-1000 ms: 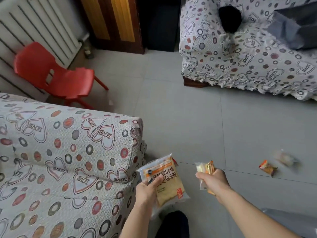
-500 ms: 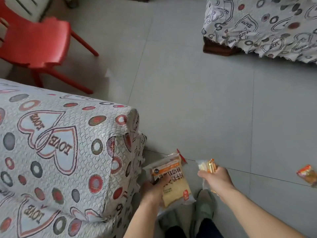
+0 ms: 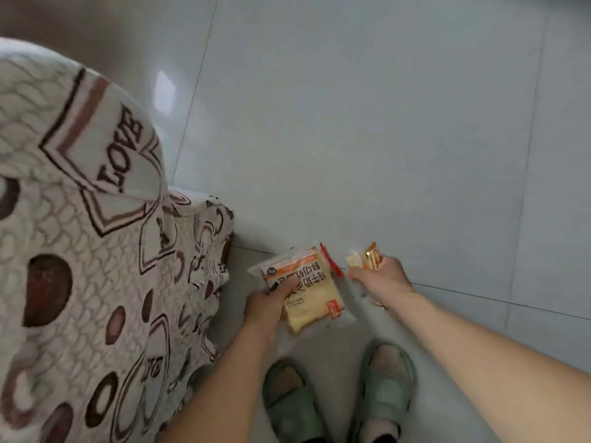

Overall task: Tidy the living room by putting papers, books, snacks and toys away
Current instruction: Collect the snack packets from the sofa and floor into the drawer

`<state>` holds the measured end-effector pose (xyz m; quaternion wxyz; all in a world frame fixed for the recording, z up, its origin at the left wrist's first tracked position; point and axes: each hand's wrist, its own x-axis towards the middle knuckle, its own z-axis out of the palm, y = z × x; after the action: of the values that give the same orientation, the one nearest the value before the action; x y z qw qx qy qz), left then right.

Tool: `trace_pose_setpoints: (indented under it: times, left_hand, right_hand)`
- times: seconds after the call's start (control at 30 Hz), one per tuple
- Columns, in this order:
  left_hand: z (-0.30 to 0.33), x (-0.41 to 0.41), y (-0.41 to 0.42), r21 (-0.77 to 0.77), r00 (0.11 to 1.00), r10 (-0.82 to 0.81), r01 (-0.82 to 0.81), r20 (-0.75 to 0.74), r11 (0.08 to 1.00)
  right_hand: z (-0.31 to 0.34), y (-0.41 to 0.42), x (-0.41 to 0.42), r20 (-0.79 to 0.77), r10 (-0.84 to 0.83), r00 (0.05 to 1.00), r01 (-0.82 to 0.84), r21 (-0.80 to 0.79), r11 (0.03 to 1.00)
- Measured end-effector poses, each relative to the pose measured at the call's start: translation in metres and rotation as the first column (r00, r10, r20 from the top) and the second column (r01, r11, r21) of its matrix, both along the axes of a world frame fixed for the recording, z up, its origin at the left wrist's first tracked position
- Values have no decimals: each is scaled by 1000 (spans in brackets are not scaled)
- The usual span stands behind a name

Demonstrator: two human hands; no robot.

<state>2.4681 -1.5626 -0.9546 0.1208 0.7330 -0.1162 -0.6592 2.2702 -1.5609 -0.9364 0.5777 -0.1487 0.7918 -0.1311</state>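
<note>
Carrying snacks | bread packet [image 3: 303, 290] is gripped flat by left hand [image 3: 267, 310], thumb on top, near sofa [image 3: 96, 251] at left | small wrappers [image 3: 367, 259] are bunched in right hand [image 3: 382, 278], freeing the floor [image 3: 383, 123] of litter, seemingly

Left hand [image 3: 267, 310]: grips the bread packet [image 3: 305, 292] by its left edge, thumb across its front.
Right hand [image 3: 382, 278]: just right of the bread packet, apart from it, pinching small snack packets [image 3: 364, 259] that stick out beyond the fingers.
Sofa [image 3: 96, 266]: left of both grips, close to the left hand.
Slippered feet [image 3: 339, 401]: nearer than both grips, on the floor [image 3: 383, 123].
Floor: below and beyond both hands.
</note>
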Motion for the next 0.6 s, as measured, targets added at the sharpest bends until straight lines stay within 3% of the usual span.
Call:
trace_pose_setpoints:
  times: [0.2, 0.33, 0.43, 0.6]
  left_hand:
    - [-49, -9, -6, 10, 999, -4, 5, -42, 1000]
    - [-64, -21, -7, 51, 979, 54, -45, -199, 998]
    - [-67, -29, -7, 57, 954, 59, -45, -293, 997]
    - [-36, -36, -4, 49, 957, 53, -41, -284, 998]
  right_hand:
    - [-56, -18, 11, 170, -157, 973, 157, 15, 987]
    - [-79, -13, 19, 217, -179, 960, 174, 45, 984]
    - [-80, -7, 17, 256, -198, 946, 187, 64, 980]
    - [-49, 5, 2, 278, -296, 914, 283, 85, 955]
